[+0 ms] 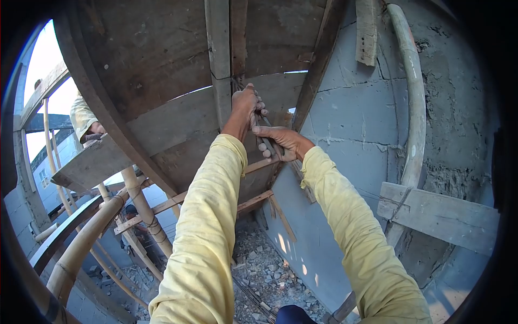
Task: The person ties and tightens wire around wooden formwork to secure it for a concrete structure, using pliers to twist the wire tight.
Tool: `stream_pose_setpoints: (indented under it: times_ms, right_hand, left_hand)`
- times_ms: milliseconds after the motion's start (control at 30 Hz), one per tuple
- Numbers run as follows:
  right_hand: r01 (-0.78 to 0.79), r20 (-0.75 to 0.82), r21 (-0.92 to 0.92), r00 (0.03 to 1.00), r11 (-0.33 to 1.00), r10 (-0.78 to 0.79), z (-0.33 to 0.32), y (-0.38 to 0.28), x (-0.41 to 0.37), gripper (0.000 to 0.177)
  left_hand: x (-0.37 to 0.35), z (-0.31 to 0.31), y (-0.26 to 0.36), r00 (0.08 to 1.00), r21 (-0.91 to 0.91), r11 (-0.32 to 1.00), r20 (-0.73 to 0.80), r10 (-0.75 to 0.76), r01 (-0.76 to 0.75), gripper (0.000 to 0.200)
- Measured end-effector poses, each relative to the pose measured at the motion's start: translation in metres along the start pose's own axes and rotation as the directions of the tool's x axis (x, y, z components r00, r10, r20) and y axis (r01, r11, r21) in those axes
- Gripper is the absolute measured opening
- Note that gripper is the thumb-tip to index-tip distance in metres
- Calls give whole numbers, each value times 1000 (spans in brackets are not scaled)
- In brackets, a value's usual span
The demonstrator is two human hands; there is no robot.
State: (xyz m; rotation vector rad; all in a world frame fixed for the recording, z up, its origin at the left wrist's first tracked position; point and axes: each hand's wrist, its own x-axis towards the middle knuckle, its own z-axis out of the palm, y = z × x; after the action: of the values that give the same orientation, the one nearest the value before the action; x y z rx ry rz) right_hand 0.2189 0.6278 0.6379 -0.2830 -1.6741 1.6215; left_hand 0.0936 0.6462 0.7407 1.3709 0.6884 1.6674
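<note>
My left hand (246,107) reaches up beside the wooden beam (222,54), its fingers curled and thumb uppermost. What it grips is hidden inside the fingers. Dark binding wire (236,83) wraps the beam right by the thumb. Just below and to the right, my right hand (285,141) is closed around a dark metal hand tool (268,126) with two slim handles, resembling pincers. The tool's upper end passes in behind my left fingers. Both hands are close under the wooden plank formwork (162,65) overhead.
A grey block wall (350,119) curves along the right, with an upright pole (414,97) and a wired-on board (437,216). Bamboo poles (89,235) and a plank (94,162) stand left, near another person's sleeve (82,116). Rubble (270,272) covers the ground below.
</note>
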Motion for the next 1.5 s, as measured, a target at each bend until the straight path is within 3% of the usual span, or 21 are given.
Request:
stream_pose_setpoints:
  times_ms: [67,100,133,200,333,367,467,500,600,633,700,733,867,967,1000,1100,1200,1300,1400,1500]
  right_hand:
    - [40,-199,-177,977,983,-76,9,-15,-19,36]
    - [52,-205,-319,971,946,-122,-3,-16,-15,44]
    - [15,-266,-538,946,843,-187,-6,-20,-14,47]
    - [-119,-322,-856,884,502,-340,-9,-24,-14,54]
    - [-159,-372,-922,617,352,-694,23,3,2,47]
    - [-167,-425,-893,619,419,-661,27,1,3,44]
    - [-168,-417,-893,660,418,-625,25,3,10,46]
    - [-114,-371,-913,634,392,-679,26,3,11,44]
    - [-99,-350,-888,780,450,-519,23,-9,12,47]
    - [-62,-369,-804,832,592,-414,23,-11,11,46]
    - [-34,-344,-565,918,824,-198,19,-14,8,44]
    - [-21,-326,-486,932,874,-158,18,-14,7,41]
    - [-23,-184,-99,983,995,5,28,-17,2,32]
    - [-44,-3,127,999,991,45,25,-15,-2,31]
    - [-50,66,181,997,982,39,23,-15,-2,31]
    - [50,98,180,993,982,-68,22,-10,-4,32]
    - [19,17,120,1000,993,-21,24,-7,-5,37]
    - [55,-98,-91,993,994,-64,16,-6,0,61]
    - [173,-238,-204,946,964,-220,6,2,3,56]
    - [253,-231,-572,863,780,-449,4,-1,-13,62]
  left_hand:
    - [-3,19,-1,988,61,996,-141,66,-58,26]
    - [-5,27,-3,973,93,993,-211,96,-78,26]
    - [-6,33,-3,957,131,989,-273,95,-60,25]
    - [-2,40,-2,913,208,978,-396,97,-14,22]
    - [22,39,-11,868,334,942,-469,166,0,27]
    - [31,34,-15,872,378,926,-453,184,1,31]
    - [38,22,-18,897,494,869,-383,220,-2,47]
    - [26,20,-14,912,519,855,-344,223,-13,52]
    - [-12,17,6,958,570,819,-198,210,-61,43]
    - [-21,14,14,982,499,867,-161,98,-4,57]
    - [-19,-4,21,999,422,906,-24,-24,32,61]
    - [-16,-14,23,996,384,922,48,-80,56,63]
    - [-39,-12,21,985,220,971,121,-124,95,51]
    - [-33,-3,8,981,-94,993,190,-51,69,37]
    - [-25,-6,6,976,-107,992,216,-38,63,33]
    - [-13,-17,5,967,-106,993,255,-22,50,22]
    - [-18,-18,5,974,-53,998,224,-26,38,19]
    - [-26,-6,7,994,-27,1000,113,-4,7,18]
    - [-22,4,2,999,9,1000,-27,17,-16,20]
    - [-6,11,-10,982,56,995,-163,93,-85,25]
